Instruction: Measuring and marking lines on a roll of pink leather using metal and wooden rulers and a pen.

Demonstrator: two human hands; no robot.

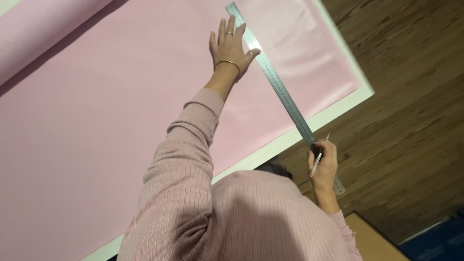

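Note:
A long metal ruler [282,96] lies slantwise across a large pink sheet [121,121] and sticks out past the table's white edge [338,110]. My left hand [231,46] is stretched far out and pressed flat on the sheet, fingers apart, with the thumb and the side of the palm on the ruler's far end. It wears a ring and a thin bangle. My right hand [323,169] is closed around a slim pen [319,158] at the ruler's near end, just beyond the table edge. Both sleeves are ribbed pink knit.
The rolled part of the pink sheet [43,29] lies at the upper left. Dark wooden floor [411,96] runs along the right. A brown cardboard piece [374,239] and something blue [437,241] are at the lower right.

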